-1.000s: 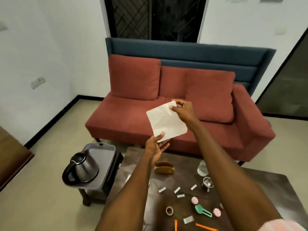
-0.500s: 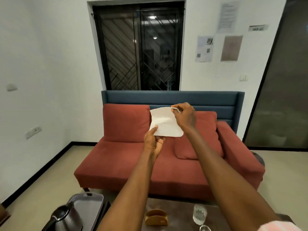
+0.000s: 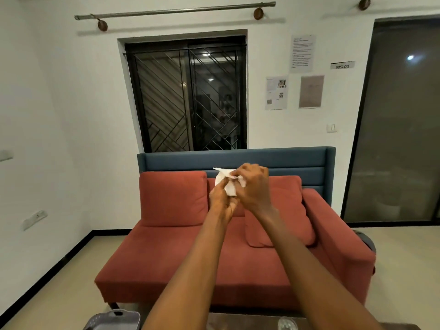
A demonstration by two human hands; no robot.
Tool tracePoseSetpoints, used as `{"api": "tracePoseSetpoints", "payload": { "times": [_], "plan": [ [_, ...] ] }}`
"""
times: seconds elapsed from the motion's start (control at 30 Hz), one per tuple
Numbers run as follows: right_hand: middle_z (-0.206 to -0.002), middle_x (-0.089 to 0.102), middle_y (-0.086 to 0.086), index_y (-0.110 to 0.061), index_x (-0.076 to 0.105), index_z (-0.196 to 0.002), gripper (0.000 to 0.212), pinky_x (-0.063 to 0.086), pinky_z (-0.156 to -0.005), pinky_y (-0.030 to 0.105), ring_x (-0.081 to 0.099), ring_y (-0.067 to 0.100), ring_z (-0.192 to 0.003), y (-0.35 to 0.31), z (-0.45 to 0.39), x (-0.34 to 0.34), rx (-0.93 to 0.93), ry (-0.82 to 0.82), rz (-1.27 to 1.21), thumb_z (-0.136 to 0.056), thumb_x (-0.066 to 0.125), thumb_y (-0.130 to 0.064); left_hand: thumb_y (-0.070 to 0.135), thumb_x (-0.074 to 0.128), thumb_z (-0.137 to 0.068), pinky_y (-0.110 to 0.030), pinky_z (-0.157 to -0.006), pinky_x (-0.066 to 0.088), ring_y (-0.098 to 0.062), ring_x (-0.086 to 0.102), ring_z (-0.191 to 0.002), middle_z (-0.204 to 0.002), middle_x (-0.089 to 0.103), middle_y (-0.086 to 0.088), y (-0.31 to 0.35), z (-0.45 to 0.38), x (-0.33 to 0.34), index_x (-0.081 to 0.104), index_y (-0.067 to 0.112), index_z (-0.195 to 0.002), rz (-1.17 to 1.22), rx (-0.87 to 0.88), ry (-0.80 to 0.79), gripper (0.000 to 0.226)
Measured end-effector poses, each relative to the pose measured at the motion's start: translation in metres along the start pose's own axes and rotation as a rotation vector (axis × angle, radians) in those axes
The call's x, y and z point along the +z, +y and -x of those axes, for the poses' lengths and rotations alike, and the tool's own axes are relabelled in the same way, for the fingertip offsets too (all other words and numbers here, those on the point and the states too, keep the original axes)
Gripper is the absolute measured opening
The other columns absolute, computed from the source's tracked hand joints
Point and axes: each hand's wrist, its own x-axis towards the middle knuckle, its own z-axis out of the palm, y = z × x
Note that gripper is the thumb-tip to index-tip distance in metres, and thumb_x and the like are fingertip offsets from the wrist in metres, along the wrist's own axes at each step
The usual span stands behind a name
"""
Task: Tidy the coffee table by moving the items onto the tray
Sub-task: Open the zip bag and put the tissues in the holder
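Both arms are stretched out in front of me at chest height, over the sofa. A white paper napkin (image 3: 228, 184) is bunched between the two hands. My left hand (image 3: 221, 203) pinches its lower part from below. My right hand (image 3: 253, 188) curls over its top edge and grips it. Only the far rim of the grey tray (image 3: 114, 317) shows at the bottom left. A strip of the dark coffee table (image 3: 250, 323) shows at the bottom edge; the small items on it are out of view.
A red sofa (image 3: 238, 246) with a blue back stands straight ahead, under a barred window (image 3: 188, 96). The top of a clear glass (image 3: 287, 325) peeks in at the bottom right. Bare floor lies left of the sofa.
My head has tilted up, so the table and kettle dropped out of view. The napkin went from a flat sheet to a crumpled bunch as both hands closed together on it.
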Motion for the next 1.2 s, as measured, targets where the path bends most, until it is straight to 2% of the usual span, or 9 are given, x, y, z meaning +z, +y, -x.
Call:
{"api": "tracePoseSetpoints", "payload": {
  "times": [0.13,0.2,0.37,0.57,0.7,0.83,0.9,1.07,1.2],
  "plan": [
    [-0.079,0.066,-0.011,-0.022,0.067,-0.085,0.005,0.054,-0.076,0.035,0.064,0.013,-0.079,0.026,-0.007,-0.021,0.556,0.212,-0.378,-0.086,0.071,-0.024,-0.013,0.071,-0.072,-0.048,-0.075,0.059,-0.03,0.068,-0.076,-0.089,0.071,-0.016,-0.004,-0.007,-0.013,0.065,0.0,-0.083,-0.264,0.072,0.296,0.018],
    [-0.075,0.063,-0.014,-0.024,0.066,-0.083,0.008,0.057,-0.074,0.037,0.061,0.005,-0.073,0.032,-0.01,-0.027,0.629,0.219,-0.382,-0.085,0.073,-0.026,-0.012,0.07,-0.074,-0.043,-0.069,0.059,-0.027,0.067,-0.069,-0.081,0.07,-0.013,-0.008,-0.009,-0.015,0.064,0.002,-0.075,-0.329,0.084,0.335,0.015],
    [-0.086,0.07,-0.008,-0.019,0.07,-0.085,0.006,0.054,-0.082,0.043,0.064,0.013,-0.084,0.026,-0.005,-0.02,0.497,0.077,-0.305,-0.082,0.075,-0.023,-0.004,0.06,-0.087,-0.039,-0.06,0.05,-0.024,0.061,-0.057,-0.071,0.066,-0.015,-0.015,-0.006,-0.002,0.059,0.001,-0.074,-0.215,0.076,0.239,0.015],
    [-0.093,0.066,-0.006,-0.024,0.073,-0.084,0.007,0.041,-0.085,0.038,0.057,0.017,-0.093,0.019,0.01,-0.011,0.298,0.003,-0.08,-0.078,0.073,-0.02,0.002,0.052,-0.094,-0.051,-0.08,0.056,-0.027,0.065,-0.072,-0.073,0.066,-0.016,-0.015,0.0,0.001,0.059,-0.001,-0.085,-0.102,0.013,0.143,0.012],
    [-0.086,0.067,-0.008,-0.025,0.077,-0.083,0.013,0.032,-0.084,0.034,0.057,0.016,-0.087,0.012,0.019,-0.004,0.149,-0.101,-0.049,-0.078,0.07,-0.015,0.0,0.041,-0.093,-0.027,-0.047,0.053,-0.011,0.042,-0.034,-0.04,0.043,-0.002,-0.008,0.0,-0.001,0.047,0.006,-0.067,-0.037,-0.007,0.113,0.027],
    [-0.088,0.07,-0.008,-0.027,0.079,-0.089,0.016,0.021,-0.08,0.028,0.057,0.017,-0.088,0.009,0.027,0.004,0.074,-0.168,-0.014,-0.081,0.07,-0.015,-0.001,0.04,-0.094,-0.018,-0.037,0.044,-0.01,0.051,-0.035,-0.057,0.055,-0.01,-0.003,0.003,-0.004,0.052,-0.001,-0.077,-0.004,-0.012,0.104,0.021],
    [-0.088,0.069,-0.008,-0.027,0.08,-0.09,0.015,0.021,-0.08,0.028,0.058,0.018,-0.088,0.008,0.03,0.008,0.071,-0.166,-0.003,-0.082,0.071,-0.017,-0.004,0.04,-0.093,-0.019,-0.039,0.047,-0.013,0.056,-0.039,-0.063,0.059,-0.014,-0.003,0.004,-0.006,0.054,-0.005,-0.078,0.037,-0.006,0.097,0.021],
    [-0.087,0.067,-0.007,-0.027,0.079,-0.09,0.012,0.019,-0.076,0.026,0.057,0.016,-0.085,0.007,0.034,0.013,0.193,-0.03,0.028,-0.083,0.071,-0.021,-0.002,0.043,-0.094,-0.019,-0.039,0.047,-0.01,0.049,-0.032,-0.041,0.052,-0.005,-0.007,0.003,-0.009,0.05,0.0,-0.071,0.036,0.008,0.111,0.024],
    [-0.089,0.07,-0.009,-0.027,0.073,-0.091,0.011,0.031,-0.08,0.032,0.058,0.015,-0.085,0.008,0.03,0.011,0.382,0.138,0.02,-0.084,0.071,-0.034,0.002,0.046,-0.095,-0.037,-0.055,0.058,-0.022,0.067,-0.054,-0.06,0.068,-0.014,-0.012,0.006,-0.013,0.057,-0.003,-0.084,0.02,-0.024,0.081,0.017]
  ]
}}
